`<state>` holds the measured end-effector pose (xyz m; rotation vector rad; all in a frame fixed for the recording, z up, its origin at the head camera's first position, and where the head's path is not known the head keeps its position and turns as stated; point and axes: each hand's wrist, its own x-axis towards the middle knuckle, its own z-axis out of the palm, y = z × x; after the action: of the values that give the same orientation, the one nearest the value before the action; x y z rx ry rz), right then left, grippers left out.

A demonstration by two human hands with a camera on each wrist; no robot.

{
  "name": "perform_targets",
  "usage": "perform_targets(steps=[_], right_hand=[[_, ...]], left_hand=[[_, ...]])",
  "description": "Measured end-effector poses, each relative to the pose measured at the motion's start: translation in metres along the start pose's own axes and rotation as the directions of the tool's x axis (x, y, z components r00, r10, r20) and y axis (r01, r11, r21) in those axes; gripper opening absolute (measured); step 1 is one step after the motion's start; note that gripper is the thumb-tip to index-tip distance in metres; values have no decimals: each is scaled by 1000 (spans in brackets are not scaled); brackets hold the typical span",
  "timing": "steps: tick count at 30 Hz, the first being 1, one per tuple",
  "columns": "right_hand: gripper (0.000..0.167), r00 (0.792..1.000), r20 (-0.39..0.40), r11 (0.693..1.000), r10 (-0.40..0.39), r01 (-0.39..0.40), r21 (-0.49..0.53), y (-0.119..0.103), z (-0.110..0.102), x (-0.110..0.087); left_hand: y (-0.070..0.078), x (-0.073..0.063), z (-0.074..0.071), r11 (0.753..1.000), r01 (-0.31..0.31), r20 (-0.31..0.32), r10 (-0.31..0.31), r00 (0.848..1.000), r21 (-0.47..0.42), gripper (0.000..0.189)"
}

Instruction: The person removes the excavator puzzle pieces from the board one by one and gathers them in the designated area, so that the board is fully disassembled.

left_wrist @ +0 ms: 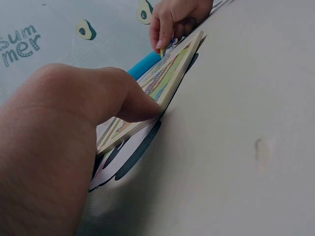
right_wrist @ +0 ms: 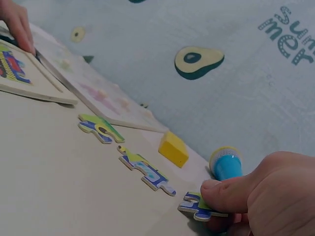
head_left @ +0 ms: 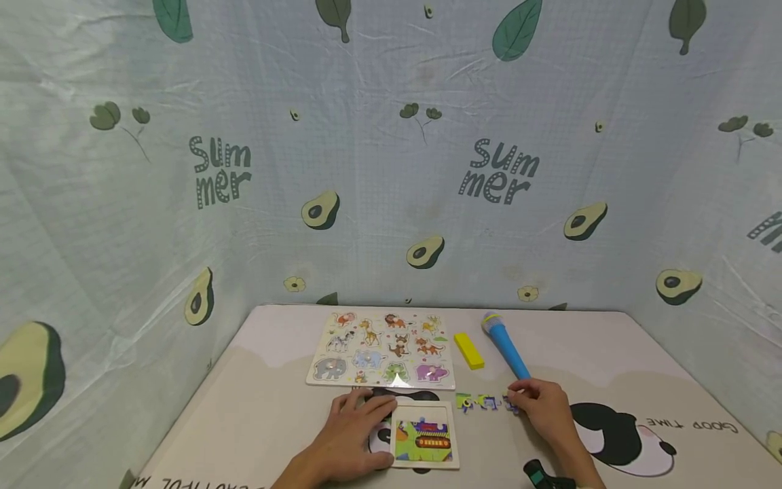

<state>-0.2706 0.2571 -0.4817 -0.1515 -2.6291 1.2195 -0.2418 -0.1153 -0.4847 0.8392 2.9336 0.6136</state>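
Note:
My left hand (head_left: 351, 438) holds a small wooden jigsaw tray (head_left: 454, 435) at its left side, thumb at the near corner and fingers toward the far one. A partly filled picture of an orange and purple vehicle on green shows in the tray (right_wrist: 42, 91). Between thumb and fingers, my right hand (head_left: 544, 409) pinches a blue and green jigsaw piece (right_wrist: 193, 205) close over the table. Two more jigsaw pieces lie between it and the tray: a green one with a round detail (right_wrist: 101, 129) and a long blue and yellow one (right_wrist: 147, 169).
Behind the tray lies a large animal puzzle board (head_left: 380, 346). A yellow block (head_left: 469, 350) is to its right, then a blue toy microphone (head_left: 508, 346) just beyond my right hand. Printed fabric (head_left: 379, 170) encloses the table's back and sides.

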Motion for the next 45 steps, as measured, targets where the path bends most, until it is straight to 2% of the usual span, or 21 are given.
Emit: perform_targets(steps=[6,10,15,23,27,37,45], right_hand=[[13,1000,18,999,19,-18,-48,-1,2,-1],[17,1000,-10,994,14,-15,-112,-3,2,-2],[21,998,-54,978,12,-23,-207,-7,1,-2],[21,996,-69,951,54,-72,-300,-13,2,-4],[23,995,-65,948,73,-89,-306,-13,3,-4],[22,996,-86,955,32,-55,-291,-10,4,-4],[27,991,-125,975,38,-64,-213,-12,2,-5]], left_hand=[[0,1,1,1000,-1,1,1,1000,-3,81],[-1,1,2,1000,-1,2,1,1000,-2,81],[0,0,1,1000,-1,2,1,1000,-2,81],[-1,0,0,1000,-15,-10,15,1000,1,81],[-1,-1,0,1000,-16,-9,16,1000,-2,81],[0,0,0,1000,-11,-7,11,1000,-5,81],[-1,0,0,1000,-9,-1,9,1000,-9,81]])
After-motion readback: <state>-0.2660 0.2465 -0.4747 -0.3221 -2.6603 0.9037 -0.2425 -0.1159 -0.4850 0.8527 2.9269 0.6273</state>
